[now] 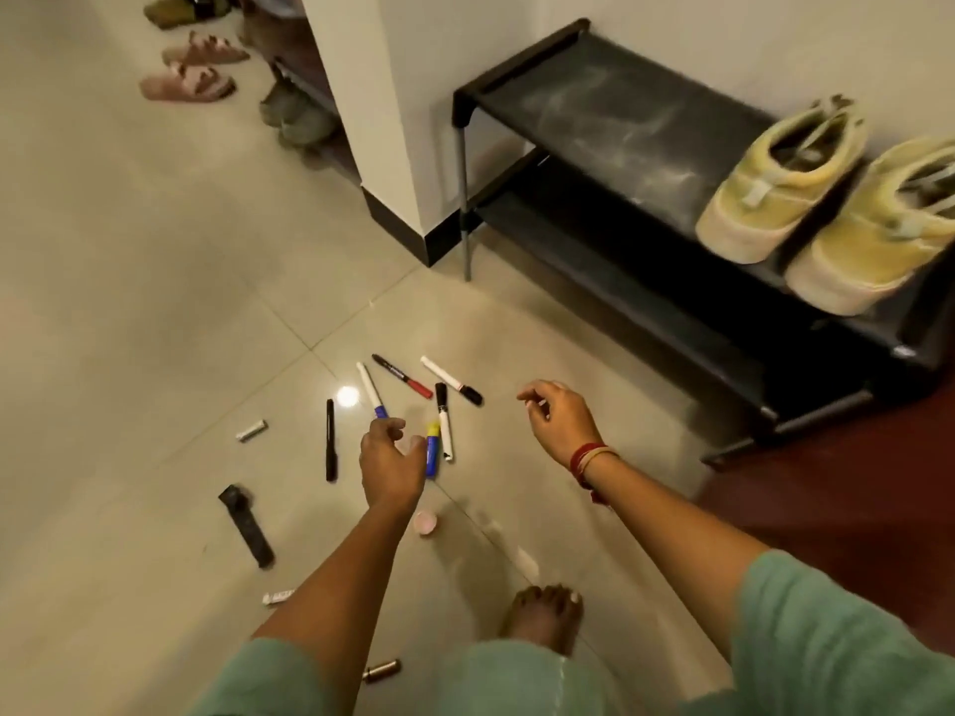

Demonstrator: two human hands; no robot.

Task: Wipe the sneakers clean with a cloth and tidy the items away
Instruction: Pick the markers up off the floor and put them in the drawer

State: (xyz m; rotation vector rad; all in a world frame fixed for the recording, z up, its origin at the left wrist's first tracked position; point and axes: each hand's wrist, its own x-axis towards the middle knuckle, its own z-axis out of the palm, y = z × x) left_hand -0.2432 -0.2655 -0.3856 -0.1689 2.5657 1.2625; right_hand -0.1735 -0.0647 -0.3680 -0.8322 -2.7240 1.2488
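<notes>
Two pale yellow sneakers [780, 183] [878, 235] stand side by side on the top shelf of a black shoe rack [594, 105] at the right. Several markers lie scattered on the floor tiles: a white one with a blue cap [371, 389], a black one with a red cap [402, 375], a white one with a black cap [450, 379]. My left hand [390, 459] hovers over the markers, fingers loosely curled, holding nothing. My right hand [560, 418] hangs in the air to the right of them, relaxed and holding nothing. No cloth is in view.
A black pen [330, 440], a black flat case [246, 524], a blue and yellow tube [432, 449], small tubes and a pink lid [426, 521] lie on the floor. A white pillar [372, 121] stands left of the rack. Pink sandals [188, 82] sit at the far left. My bare foot [542, 614] is below.
</notes>
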